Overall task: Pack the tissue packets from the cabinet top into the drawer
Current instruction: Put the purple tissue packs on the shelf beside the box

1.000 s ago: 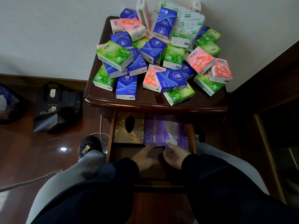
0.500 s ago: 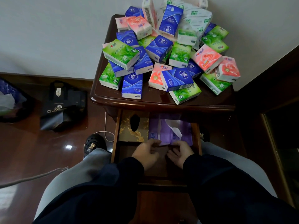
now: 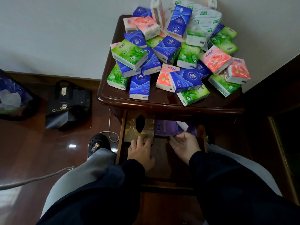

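Note:
Several blue [image 3: 139,86], green [image 3: 192,96] and pink [image 3: 215,60] tissue packets lie heaped on the dark wooden cabinet top [image 3: 162,102]. Below it the drawer [image 3: 120,137] stands pulled out. A gold tissue box [image 3: 129,127] sits at its back left and a purple tissue pack [image 3: 165,128] at its back right. My left hand [image 3: 140,151] rests with straight fingers on the gold box's front edge. With its palm turned inward, my right hand [image 3: 184,146] touches the front edge of the purple pack. Bare drawer floor shows between my hands.
A white printed plastic bag [image 3: 203,18] lies at the back of the heap against the wall. On the glossy floor to the left are a black tote bag [image 3: 68,104], a blue bag [image 3: 11,98], a white cable [image 3: 110,127] and my black shoe [image 3: 98,143]. Dark furniture [image 3: 276,111] stands close on the right.
My left hand has shifted left from the purple pack onto the gold box. The right hand has turned palm inward at the purple pack's edge, and the pack sits farther back.

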Motion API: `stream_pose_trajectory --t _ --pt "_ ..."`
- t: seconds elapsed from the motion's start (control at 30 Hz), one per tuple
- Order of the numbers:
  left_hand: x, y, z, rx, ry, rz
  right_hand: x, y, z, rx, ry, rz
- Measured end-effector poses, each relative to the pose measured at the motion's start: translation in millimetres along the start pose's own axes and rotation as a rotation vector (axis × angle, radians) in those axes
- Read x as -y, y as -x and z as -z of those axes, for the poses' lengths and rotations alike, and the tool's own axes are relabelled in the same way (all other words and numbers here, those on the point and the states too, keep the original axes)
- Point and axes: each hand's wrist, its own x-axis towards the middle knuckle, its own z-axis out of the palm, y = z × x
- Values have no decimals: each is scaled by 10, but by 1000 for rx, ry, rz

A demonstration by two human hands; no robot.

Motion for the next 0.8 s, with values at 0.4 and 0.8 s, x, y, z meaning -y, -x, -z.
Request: stream_pose_trajectory --t 0.4,0.8 --pt "-121 25 192 60 104 24 100 199 -2 -22 203 19" --pt "-597 457 1429 -475 419 -215 669 1797 -404 125 1242 1135"
